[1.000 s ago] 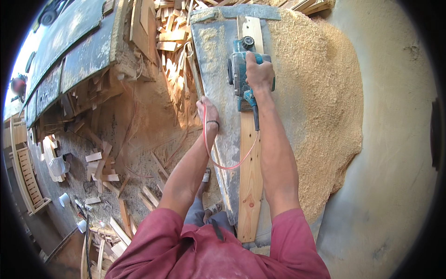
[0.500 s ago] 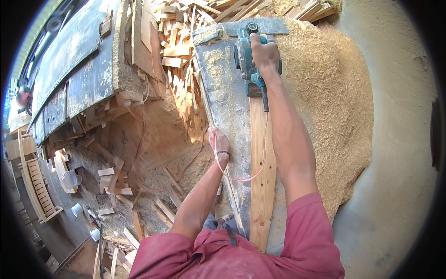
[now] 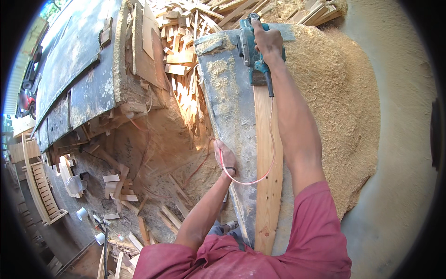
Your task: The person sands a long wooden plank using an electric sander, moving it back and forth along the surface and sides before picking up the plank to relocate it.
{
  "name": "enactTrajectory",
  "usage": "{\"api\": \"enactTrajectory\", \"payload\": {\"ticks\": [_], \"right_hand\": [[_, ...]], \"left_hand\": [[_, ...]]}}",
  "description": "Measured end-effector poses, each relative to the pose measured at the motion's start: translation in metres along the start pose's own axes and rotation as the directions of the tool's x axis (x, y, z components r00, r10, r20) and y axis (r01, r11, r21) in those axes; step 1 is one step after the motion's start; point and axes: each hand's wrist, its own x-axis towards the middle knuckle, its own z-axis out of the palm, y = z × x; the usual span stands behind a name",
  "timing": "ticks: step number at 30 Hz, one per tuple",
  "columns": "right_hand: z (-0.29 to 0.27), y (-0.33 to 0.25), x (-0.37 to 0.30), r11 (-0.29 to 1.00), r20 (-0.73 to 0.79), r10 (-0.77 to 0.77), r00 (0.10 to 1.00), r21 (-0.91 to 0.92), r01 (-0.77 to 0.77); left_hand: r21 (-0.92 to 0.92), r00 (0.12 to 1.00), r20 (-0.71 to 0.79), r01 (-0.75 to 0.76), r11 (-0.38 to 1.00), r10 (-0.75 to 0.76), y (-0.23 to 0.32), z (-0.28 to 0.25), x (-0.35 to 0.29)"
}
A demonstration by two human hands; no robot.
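My right hand [image 3: 269, 43] is wrapped round the handle of a teal electric planer [image 3: 255, 58]. The planer rests at the far end of a long pale plank [image 3: 268, 162], which lies lengthwise on the dusty grey workbench [image 3: 234, 111]. A light red cord [image 3: 253, 182] runs from the planer's black cable sleeve and loops back to my left hand [image 3: 225, 156]. That hand is closed round the cord at the bench's left edge. The planer's underside is hidden.
A big heap of wood shavings [image 3: 334, 107] covers the bench's right side. Scrap offcuts [image 3: 181, 56] pile up beyond it at the left. A dark-topped table [image 3: 69, 88] stands left. Loose wood pieces [image 3: 121, 183] and white cups [image 3: 81, 213] lie on the floor.
The planer has slid farther away along the plank, toward the bench's far edge, with my right hand on it. My left hand keeps hold of the cord. The whole view has shifted slightly.
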Motion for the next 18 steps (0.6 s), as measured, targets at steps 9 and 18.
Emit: {"api": "enactTrajectory", "payload": {"ticks": [9, 18], "right_hand": [[0.047, -0.04, 0.025, 0.995, 0.086, -0.103, 0.991, 0.027, 0.101], [-0.134, 0.027, -0.277, 0.878, 0.144, 0.156, 0.977, 0.432, -0.204]], "left_hand": [[-0.111, 0.988, 0.039, -0.142, 0.984, 0.147, -0.101, 0.013, 0.057], [0.058, 0.986, -0.113, -0.118, 0.991, 0.124, -0.029, 0.008, 0.013]]}}
